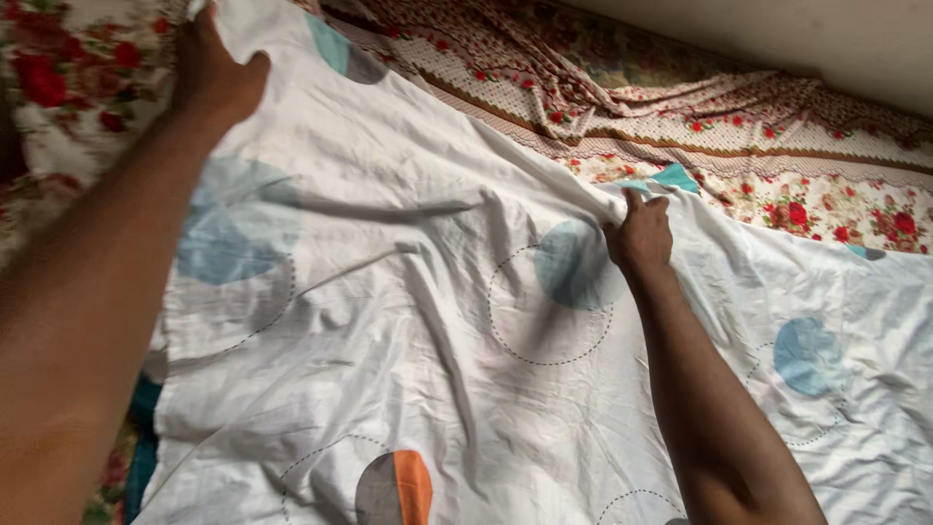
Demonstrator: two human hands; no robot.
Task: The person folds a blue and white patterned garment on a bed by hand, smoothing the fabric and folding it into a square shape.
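A white sheet (418, 321) printed with blue, grey and orange circles lies spread and wrinkled across a bed. My left hand (214, 73) grips the sheet's far left corner at the top of the view. My right hand (639, 233) pinches the sheet's far edge near the middle, by a teal patch. Both arms reach forward over the cloth.
Under the white sheet lies a floral bedsheet (777, 185) with red roses and a brown dotted border, rumpled at the back. A floral pillow or cover (68, 78) sits at the far left. A pale wall (836, 39) runs behind the bed.
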